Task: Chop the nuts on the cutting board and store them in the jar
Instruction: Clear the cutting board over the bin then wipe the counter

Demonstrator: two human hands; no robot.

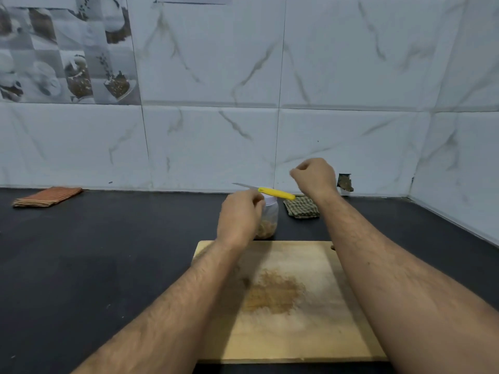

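From the head camera we look down on a matte black countertop (pixel 81 265) that runs back to a wall of white marble-look tiles (pixel 337 76); a panel of grey tiles printed with cups and food (pixel 67 49) fills the upper left, and a second tiled wall closes the right corner. A chipped hole in the wall tile (pixel 345 182) shows just above the counter behind our right wrist.

We count one pale wooden cutting board (pixel 310 338) lying flat near us, with a brown smear of nut dust (pixel 272 294) at its middle. One small clear plastic jar (pixel 270 220) stands upright on the counter just beyond the board's far edge, with chopped nut pieces (pixel 267 229) in its lower part. One yellow-handled knife (pixel 275 193) with a thin steel blade lies level over the jar's top.

There are two folded cloths: an orange-brown striped one (pixel 47 197) far left by the wall, and a green checked one (pixel 301 207) just right of the jar.

Our left hand (pixel 239 220) curls beside the jar at the knife; whether it grips either, we cannot tell. Our right hand (pixel 314 176) is raised above the checked cloth, its fingers bunched into a loose fist; whether it pinches anything we cannot tell.
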